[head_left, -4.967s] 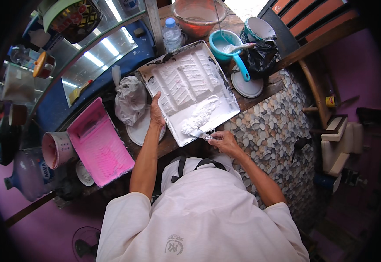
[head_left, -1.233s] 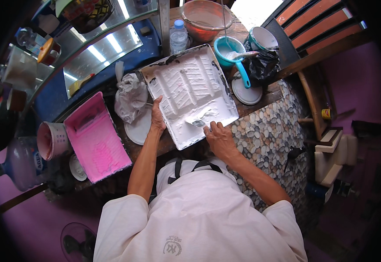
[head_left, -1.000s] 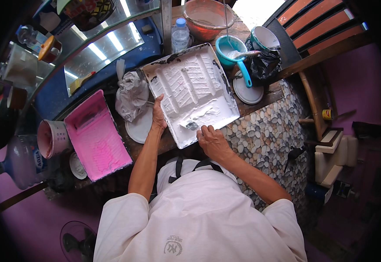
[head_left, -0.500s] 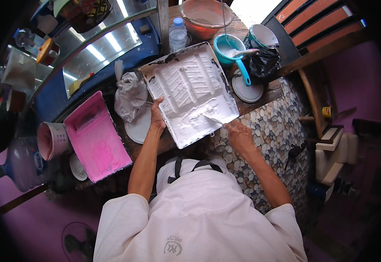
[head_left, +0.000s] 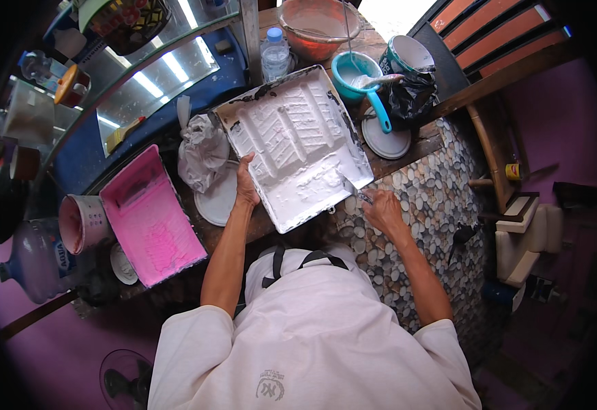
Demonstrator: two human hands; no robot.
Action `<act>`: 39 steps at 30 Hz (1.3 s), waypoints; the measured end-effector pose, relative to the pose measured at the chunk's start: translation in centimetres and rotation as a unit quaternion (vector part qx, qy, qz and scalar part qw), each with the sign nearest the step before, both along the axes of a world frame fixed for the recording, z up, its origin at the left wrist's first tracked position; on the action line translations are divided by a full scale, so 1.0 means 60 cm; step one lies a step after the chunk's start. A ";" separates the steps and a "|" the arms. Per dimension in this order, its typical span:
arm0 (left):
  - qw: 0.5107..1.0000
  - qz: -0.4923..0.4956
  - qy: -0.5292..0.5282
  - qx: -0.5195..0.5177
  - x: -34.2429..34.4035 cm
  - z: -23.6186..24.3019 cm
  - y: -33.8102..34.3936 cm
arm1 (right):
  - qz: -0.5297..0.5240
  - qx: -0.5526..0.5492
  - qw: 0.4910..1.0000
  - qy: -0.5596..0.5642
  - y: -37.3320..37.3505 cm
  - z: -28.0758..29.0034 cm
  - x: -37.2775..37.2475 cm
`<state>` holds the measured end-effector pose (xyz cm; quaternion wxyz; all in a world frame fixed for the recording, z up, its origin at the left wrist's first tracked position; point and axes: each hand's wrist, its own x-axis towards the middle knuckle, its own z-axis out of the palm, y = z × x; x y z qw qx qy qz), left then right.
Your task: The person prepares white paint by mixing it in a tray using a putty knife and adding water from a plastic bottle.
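Observation:
My left hand [head_left: 245,181] grips the left edge of a white paint tray [head_left: 286,130], its ribbed floor coated in thick white paint and its rim smudged dark in places. My right hand [head_left: 382,208] is closed on the handle of a metal putty knife [head_left: 353,188], whose blade rests in the paint near the tray's lower right corner. Left of my left hand are a crumpled pale plastic bag [head_left: 202,154] and a white lid [head_left: 216,199]. Beyond the tray's upper right stands a turquoise pot [head_left: 351,85] with a white-coated tool across it.
A pink tray [head_left: 149,212] and bucket [head_left: 85,222] stand at left. At the back are a water bottle [head_left: 275,58], an orange basin [head_left: 305,44], a paint can [head_left: 409,55] and black bag [head_left: 413,99]. A glass cabinet [head_left: 148,78] is upper left, a slatted chair [head_left: 483,34] upper right.
My right hand and the knife have moved rightward toward the tray's corner. The mound of paint seen five seconds ago lies flatter. My left hand stays on the tray's edge.

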<state>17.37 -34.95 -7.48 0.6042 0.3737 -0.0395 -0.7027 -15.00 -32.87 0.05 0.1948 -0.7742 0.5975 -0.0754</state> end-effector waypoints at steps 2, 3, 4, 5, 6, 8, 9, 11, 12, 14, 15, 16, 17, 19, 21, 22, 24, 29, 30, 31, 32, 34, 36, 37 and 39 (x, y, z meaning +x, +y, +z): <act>1.000 0.002 -0.001 0.000 0.003 -0.004 0.001 | -0.015 0.022 0.999 -0.024 0.005 0.002 0.006; 1.000 0.004 -0.001 0.000 0.003 -0.006 0.001 | -0.031 0.044 0.997 -0.049 0.007 0.004 0.011; 1.000 0.002 -0.001 0.000 0.002 -0.003 0.001 | -0.032 0.044 0.997 -0.048 0.010 0.008 0.016; 1.000 0.000 0.001 -0.004 0.000 -0.001 0.001 | -0.039 0.056 0.996 -0.053 0.013 0.014 0.022; 1.000 -0.002 0.002 -0.008 -0.001 0.002 0.001 | -0.046 0.067 0.995 -0.058 0.016 0.016 0.027; 1.000 -0.002 0.006 -0.010 -0.002 0.005 0.001 | -0.039 0.071 0.995 -0.054 0.022 0.014 0.031; 1.000 -0.002 0.010 -0.014 -0.002 0.006 0.001 | -0.030 0.074 0.996 -0.050 0.025 0.012 0.032; 1.000 -0.004 0.015 -0.014 0.000 0.001 0.000 | -0.038 0.108 0.991 -0.072 0.031 -0.006 0.032; 1.000 -0.005 0.021 -0.015 0.000 -0.002 0.000 | -0.045 0.141 0.985 -0.093 0.035 -0.012 0.032; 1.000 -0.001 0.005 -0.008 -0.002 -0.001 -0.001 | -0.050 0.178 0.976 -0.115 0.041 -0.007 0.042; 1.000 0.004 -0.011 -0.003 -0.003 0.000 -0.001 | -0.054 0.213 0.966 -0.137 0.044 -0.003 0.049; 1.000 0.005 -0.011 -0.002 -0.002 -0.001 -0.002 | -0.054 0.230 0.960 -0.152 0.048 0.000 0.055; 1.000 0.004 -0.009 -0.003 -0.001 -0.002 -0.002 | -0.053 0.231 0.960 -0.152 0.051 0.004 0.063; 1.000 0.003 -0.007 -0.003 -0.001 0.001 -0.001 | -0.069 0.290 0.943 -0.148 0.059 0.008 0.080; 1.000 0.005 -0.014 -0.007 -0.004 0.007 -0.001 | -0.082 0.321 0.928 -0.173 0.068 0.006 0.098; 1.000 0.006 -0.015 -0.005 -0.005 0.009 0.000 | -0.098 0.344 0.913 -0.198 0.072 0.015 0.112; 1.000 0.004 -0.025 0.004 -0.005 0.012 -0.001 | -0.125 0.386 0.878 -0.253 0.082 -0.008 0.117; 0.999 0.013 -0.036 0.010 -0.003 0.015 0.001 | -0.243 0.474 0.767 -0.358 0.087 -0.026 0.123; 1.000 0.006 -0.020 0.006 -0.001 0.013 0.001 | -0.286 0.508 0.709 -0.398 0.088 -0.025 0.123; 1.000 0.007 -0.021 0.007 -0.001 0.011 0.002 | -0.285 0.509 0.708 -0.398 0.085 -0.021 0.124; 0.999 0.014 -0.029 0.013 -0.001 0.008 0.003 | -0.328 0.527 0.659 -0.424 0.080 -0.014 0.126; 0.999 0.020 -0.038 0.020 -0.002 0.004 0.002 | -0.377 0.556 0.557 -0.489 0.074 -0.021 0.115; 1.000 0.010 -0.008 0.007 0.000 -0.001 0.001 | -0.382 0.562 0.515 -0.522 0.072 -0.040 0.094; 1.000 0.011 -0.009 0.007 0.002 -0.005 0.001 | -0.386 0.567 0.472 -0.554 0.069 -0.041 0.085; 1.000 0.010 -0.002 0.005 0.005 -0.011 0.003 | -0.387 0.569 0.426 -0.587 0.062 -0.039 0.064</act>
